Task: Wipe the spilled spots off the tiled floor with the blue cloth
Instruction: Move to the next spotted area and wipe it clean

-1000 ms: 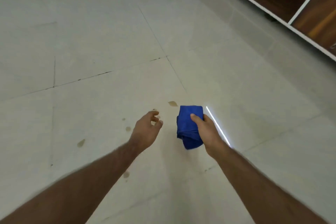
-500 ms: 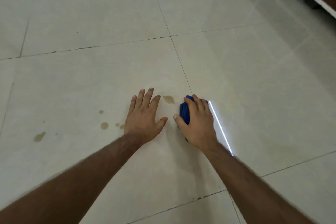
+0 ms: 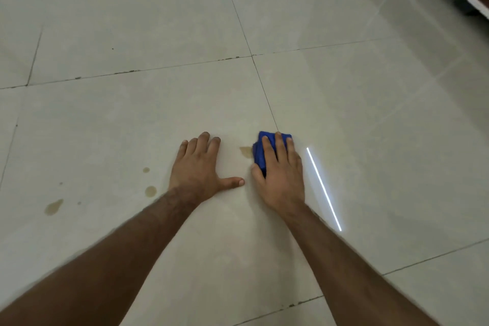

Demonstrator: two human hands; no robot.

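Pressing blue cloth | under right hand fingers | floor

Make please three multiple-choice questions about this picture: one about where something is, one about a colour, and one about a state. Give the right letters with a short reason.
1. Where is the brown spot nearest the cloth?
A. Just left of the cloth, between the two hands
B. To the right of the white light streak
C. Under the left forearm

2. What colour is the cloth?
A. Green
B. Blue
C. Red

3. What is the left hand doing?
A. Holding the cloth
B. Raised in the air
C. Lying flat and open on the tile

Answers:
1 A: the brown spot lies at the left edge of the blue cloth.
2 B: the cloth shows blue under the right hand.
3 C: the left hand is spread on the tiled floor, holding nothing.
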